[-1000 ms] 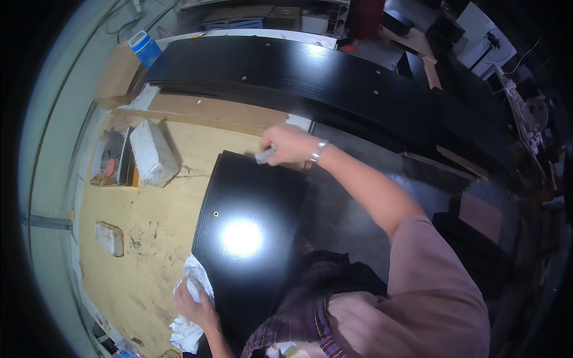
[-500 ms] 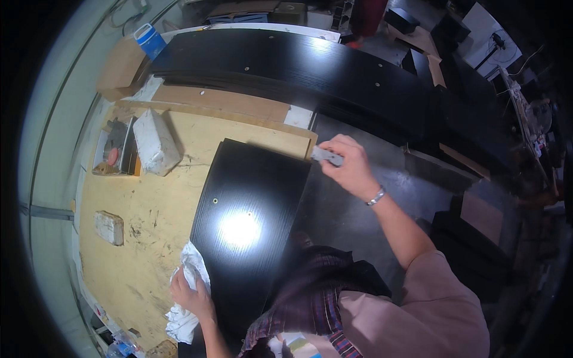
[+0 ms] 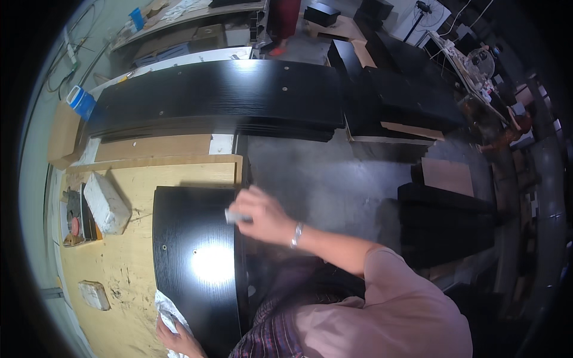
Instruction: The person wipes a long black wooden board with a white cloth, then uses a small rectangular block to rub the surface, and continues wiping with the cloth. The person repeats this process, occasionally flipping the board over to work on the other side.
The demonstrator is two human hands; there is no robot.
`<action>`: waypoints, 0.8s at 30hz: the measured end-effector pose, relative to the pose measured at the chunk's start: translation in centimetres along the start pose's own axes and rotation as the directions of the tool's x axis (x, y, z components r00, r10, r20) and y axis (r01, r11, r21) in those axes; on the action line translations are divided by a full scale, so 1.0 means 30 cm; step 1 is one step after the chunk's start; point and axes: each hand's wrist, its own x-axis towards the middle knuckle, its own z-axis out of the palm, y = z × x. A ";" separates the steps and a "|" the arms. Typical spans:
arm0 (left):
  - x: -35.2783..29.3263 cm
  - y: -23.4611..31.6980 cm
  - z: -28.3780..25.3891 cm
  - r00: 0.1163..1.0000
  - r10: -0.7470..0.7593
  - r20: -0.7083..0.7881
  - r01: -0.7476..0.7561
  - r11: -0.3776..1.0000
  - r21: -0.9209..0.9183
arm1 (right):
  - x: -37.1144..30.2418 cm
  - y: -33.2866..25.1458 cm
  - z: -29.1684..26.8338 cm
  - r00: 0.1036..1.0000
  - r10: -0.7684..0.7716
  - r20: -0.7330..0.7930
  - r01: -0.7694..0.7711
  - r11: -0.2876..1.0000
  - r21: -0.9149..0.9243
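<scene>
A black wood-grain panel [image 3: 194,224] lies on the pale yellow workbench, with a small hole and a metal fitting in its face and a bright reflection across it. My right hand [image 3: 264,216] pinches a small light-grey block [image 3: 231,216] against or just over the panel's right edge, near its far corner. The block is partly hidden by my fingers, so its exact kind does not show. At the panel's near left edge, my left hand [image 3: 177,342] is closed around a crumpled white cloth [image 3: 168,309].
A white-wrapped block [image 3: 107,203] and an open box of small items [image 3: 79,218] sit on the bench's left, with a smaller block [image 3: 94,295] nearer. Stacked black panels [image 3: 221,95] lie beyond, beside a blue jug [image 3: 82,102]. Another person [image 3: 514,128] is far right.
The whole view has turned, so the bench appears lower and further left. My right hand has moved with the grey block from the far right corner slightly nearer along the panel's edge.
</scene>
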 end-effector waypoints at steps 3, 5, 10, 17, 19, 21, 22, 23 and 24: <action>0.010 -0.001 -0.003 1.000 0.028 0.000 -0.028 1.000 0.005 | 0.113 0.108 -0.035 0.992 0.053 -0.116 -0.071 0.985 -0.158; 0.004 -0.030 -0.002 1.000 0.028 0.004 -0.028 0.999 0.036 | 0.165 0.119 -0.049 0.977 0.018 -0.215 -0.054 0.985 -0.163; -0.008 -0.072 0.008 0.997 0.078 -0.018 -0.077 0.995 0.055 | 0.011 -0.019 0.022 0.998 -0.016 -0.058 0.014 0.999 -0.047; -0.007 -0.050 0.015 0.998 0.062 -0.031 -0.061 0.998 0.031 | -0.247 -0.212 0.052 0.962 -0.153 0.224 0.128 0.984 0.123; -0.012 -0.051 0.016 0.998 0.057 -0.031 -0.056 0.998 0.026 | -0.128 -0.153 0.021 0.996 -0.086 0.037 0.081 0.989 0.128; -0.007 -0.042 0.014 0.998 0.056 -0.034 -0.055 0.998 0.020 | -0.035 -0.078 0.010 0.997 -0.006 -0.076 0.007 1.000 0.015; -0.007 -0.050 0.014 0.997 0.065 -0.042 -0.064 0.998 0.017 | -0.019 -0.059 0.016 0.996 0.002 -0.089 -0.005 0.999 -0.033; -0.007 -0.061 0.019 0.996 0.073 -0.050 -0.072 0.997 0.014 | -0.012 -0.053 0.023 0.995 0.008 -0.102 -0.016 0.997 -0.081; -0.011 -0.070 0.024 0.995 0.080 -0.059 -0.079 0.997 0.011 | -0.052 -0.083 0.020 1.000 0.003 -0.011 -0.004 0.999 -0.055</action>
